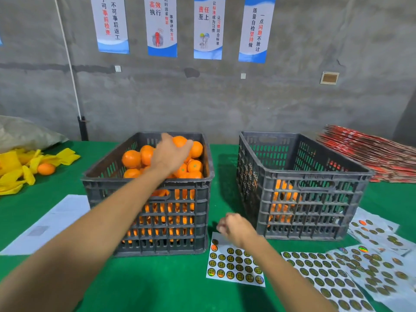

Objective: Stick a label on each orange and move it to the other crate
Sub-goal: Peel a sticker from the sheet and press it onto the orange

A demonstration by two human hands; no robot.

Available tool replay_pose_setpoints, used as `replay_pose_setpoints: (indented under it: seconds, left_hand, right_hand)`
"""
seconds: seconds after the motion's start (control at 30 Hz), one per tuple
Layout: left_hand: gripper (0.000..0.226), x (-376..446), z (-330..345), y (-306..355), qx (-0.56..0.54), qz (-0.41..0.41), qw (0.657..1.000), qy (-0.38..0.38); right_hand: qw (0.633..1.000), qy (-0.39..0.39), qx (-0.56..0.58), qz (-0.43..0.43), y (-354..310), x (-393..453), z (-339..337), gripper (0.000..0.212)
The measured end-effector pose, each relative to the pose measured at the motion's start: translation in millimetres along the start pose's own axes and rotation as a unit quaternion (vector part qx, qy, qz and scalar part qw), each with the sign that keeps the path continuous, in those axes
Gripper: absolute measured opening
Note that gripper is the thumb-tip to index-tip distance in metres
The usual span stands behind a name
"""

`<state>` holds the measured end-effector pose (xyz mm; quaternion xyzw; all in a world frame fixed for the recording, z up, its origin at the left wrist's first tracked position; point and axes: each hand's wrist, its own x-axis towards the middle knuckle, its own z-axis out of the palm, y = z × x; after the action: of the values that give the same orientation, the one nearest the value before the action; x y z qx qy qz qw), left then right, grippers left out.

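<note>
The left hand (172, 152) reached into the full crate (146, 194), fingers curled over the topmost orange (180, 140) on the heap. The right hand (236, 227) hovered above the top edge of the nearest label sheet (234, 264), fingers bent together; whether a label was pinched between them could not be told through the blur. The receiving crate (301, 194) stood to the right, a few oranges low inside. Lifting from the heap's peak could have sent neighbouring oranges rolling over the rim. A peeled label might have folded onto itself or stuck to a fingertip before reaching the fruit.
</note>
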<state>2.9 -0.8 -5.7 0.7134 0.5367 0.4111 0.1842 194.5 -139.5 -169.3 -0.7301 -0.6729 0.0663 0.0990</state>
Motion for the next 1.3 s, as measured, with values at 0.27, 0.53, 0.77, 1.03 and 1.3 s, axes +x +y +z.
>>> replay_pose_setpoints:
  seconds: [0.27, 0.53, 0.77, 1.03, 1.3]
  left_hand:
    - [0.078, -10.1, 25.9, 13.4, -0.029, 0.000, 0.998, -0.057]
    - [0.078, -20.6, 27.1, 12.1, -0.019, 0.016, 0.999, -0.025]
    - [0.060, -27.1, 24.1, 13.2, -0.025, 0.042, 0.999, 0.005]
    - [0.062, -27.4, 23.5, 15.7, -0.021, 0.037, 0.999, 0.007]
    - [0.062, -30.0, 21.1, 17.7, -0.022, 0.028, 0.999, 0.007]
  right_hand:
    - [0.999, -0.013, 0.033, 0.039, -5.4, -3.5, 55.8, 0.031]
    - [0.999, 0.005, 0.017, 0.041, -6.6, -4.1, 63.0, 0.035]
    - [0.998, 0.047, 0.010, 0.033, -5.3, -6.7, 69.1, 0.034]
    - [0.989, 0.055, 0.088, 0.103, -6.8, 0.1, 73.6, 0.031]
    - [0.976, 0.050, 0.143, 0.155, -7.7, 7.1, 70.9, 0.022]
